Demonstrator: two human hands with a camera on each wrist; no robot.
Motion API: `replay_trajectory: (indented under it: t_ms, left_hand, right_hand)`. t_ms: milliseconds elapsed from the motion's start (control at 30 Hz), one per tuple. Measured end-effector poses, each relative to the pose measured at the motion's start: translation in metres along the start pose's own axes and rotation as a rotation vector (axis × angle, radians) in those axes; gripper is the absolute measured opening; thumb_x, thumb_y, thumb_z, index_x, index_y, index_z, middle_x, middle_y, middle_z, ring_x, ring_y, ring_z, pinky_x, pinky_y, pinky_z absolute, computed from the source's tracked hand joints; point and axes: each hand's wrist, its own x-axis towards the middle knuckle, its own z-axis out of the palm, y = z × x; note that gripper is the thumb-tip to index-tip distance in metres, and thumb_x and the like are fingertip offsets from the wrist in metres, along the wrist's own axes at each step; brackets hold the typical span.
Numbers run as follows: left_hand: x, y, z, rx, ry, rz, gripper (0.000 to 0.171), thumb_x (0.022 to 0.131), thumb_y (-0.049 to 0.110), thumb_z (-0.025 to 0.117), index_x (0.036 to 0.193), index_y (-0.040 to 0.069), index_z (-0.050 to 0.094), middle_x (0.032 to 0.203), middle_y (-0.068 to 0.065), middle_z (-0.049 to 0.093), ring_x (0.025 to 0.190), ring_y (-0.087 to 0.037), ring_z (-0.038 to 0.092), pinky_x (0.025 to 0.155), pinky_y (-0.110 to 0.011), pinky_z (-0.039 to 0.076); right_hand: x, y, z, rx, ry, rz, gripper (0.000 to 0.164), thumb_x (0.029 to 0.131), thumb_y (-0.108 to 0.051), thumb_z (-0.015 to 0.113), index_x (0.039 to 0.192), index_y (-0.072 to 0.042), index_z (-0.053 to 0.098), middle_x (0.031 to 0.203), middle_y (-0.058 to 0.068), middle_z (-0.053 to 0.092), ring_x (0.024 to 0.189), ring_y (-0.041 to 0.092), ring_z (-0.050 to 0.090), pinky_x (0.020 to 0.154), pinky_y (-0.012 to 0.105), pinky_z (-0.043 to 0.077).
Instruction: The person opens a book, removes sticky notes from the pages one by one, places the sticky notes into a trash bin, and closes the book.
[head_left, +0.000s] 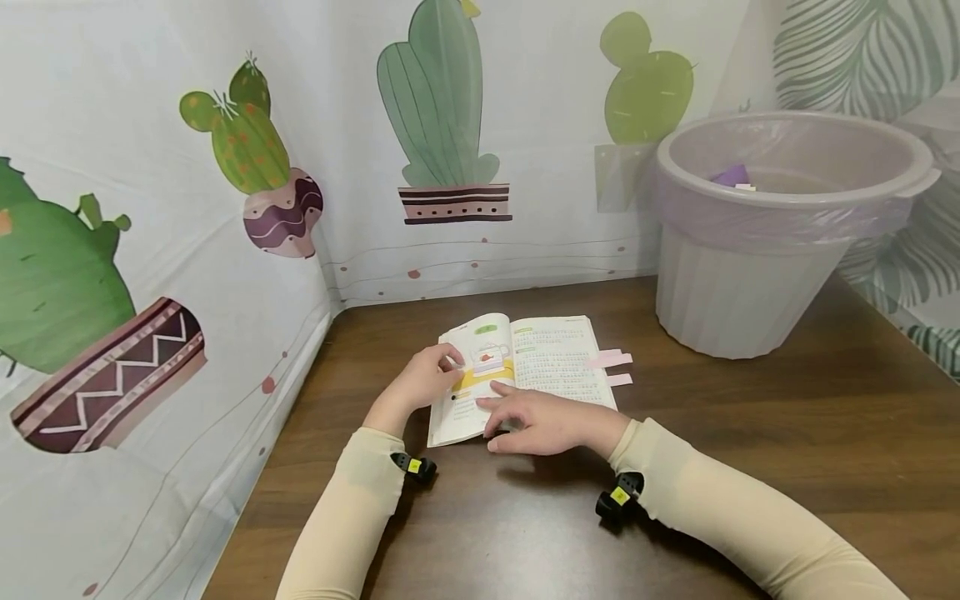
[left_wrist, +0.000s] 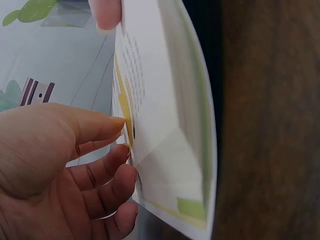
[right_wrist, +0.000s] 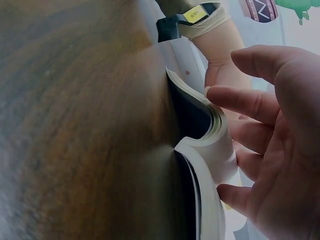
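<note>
An open book [head_left: 555, 358] with printed pages lies on the table, its left page showing a coloured picture. My left hand [head_left: 426, 379] is over the left page, with thumb and fingertips against the paper in the left wrist view; the fingers bend loosely. Lower down, my right hand [head_left: 536, 421] reaches across the book's bottom edge, fingers spread and resting on the pages near the middle fold. The right wrist view shows the book's curved page edges [right_wrist: 220, 122] beneath these fingers [right_wrist: 250, 102]. Pink paper tabs [head_left: 613, 358] stick out from the book's right side.
A tall pale bin [head_left: 735, 292] with a lilac liner stands at the right rear of the brown wooden table [head_left: 487, 533]. Something purple [head_left: 731, 175] lies inside it. Cactus-printed cloth [head_left: 555, 242] hangs behind the table and along its left side.
</note>
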Motion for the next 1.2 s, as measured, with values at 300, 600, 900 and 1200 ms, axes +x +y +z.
replay_trajectory:
  t_ms: [300, 600, 900, 1200]
  left_hand:
    - [0.001, -0.001, 0.000, -0.034, -0.007, 0.024, 0.021, 0.098, 0.036, 0.068, 0.111, 0.019, 0.064, 0.101, -0.007, 0.065, 0.088, -0.023, 0.060, 0.071, -0.032, 0.049]
    - [-0.001, 0.001, 0.000, -0.038, -0.004, 0.030, 0.027, 0.096, 0.040, 0.071, 0.111, 0.018, 0.064, 0.102, -0.008, 0.063, 0.088, -0.024, 0.059, 0.068, -0.032, 0.049]
    - [-0.003, 0.003, -0.001, -0.045, 0.000, 0.018, 0.028, 0.096, 0.040, 0.071, 0.111, 0.018, 0.064, 0.103, -0.008, 0.063, 0.088, -0.024, 0.059, 0.069, -0.033, 0.049]
    - [-0.004, 0.009, 0.000, -0.061, -0.008, 0.076, 0.020, 0.098, 0.030, 0.069, 0.114, 0.020, 0.065, 0.104, -0.007, 0.064, 0.089, -0.024, 0.059, 0.070, -0.033, 0.049]
  right_hand:
    - [-0.005, 0.000, -0.021, 0.013, 0.040, -0.015, 0.018, 0.101, -0.035, 0.064, 0.105, -0.022, 0.076, 0.134, 0.002, 0.071, 0.139, 0.023, 0.056, 0.118, 0.045, 0.041]
    - [-0.018, 0.011, -0.056, -0.100, 0.122, 0.030, 0.032, 0.102, -0.030, 0.061, 0.124, -0.009, 0.072, 0.125, 0.002, 0.074, 0.121, 0.021, 0.067, 0.106, 0.044, 0.051]
    - [-0.037, 0.041, -0.082, -0.174, 0.090, 0.245, 0.043, 0.103, -0.034, 0.058, 0.133, -0.006, 0.067, 0.139, 0.013, 0.066, 0.131, 0.033, 0.061, 0.111, 0.052, 0.047]
    - [-0.044, 0.061, -0.087, -0.160, 0.114, 0.365, 0.041, 0.102, -0.032, 0.060, 0.133, -0.005, 0.067, 0.135, 0.015, 0.068, 0.126, 0.033, 0.064, 0.107, 0.053, 0.049]
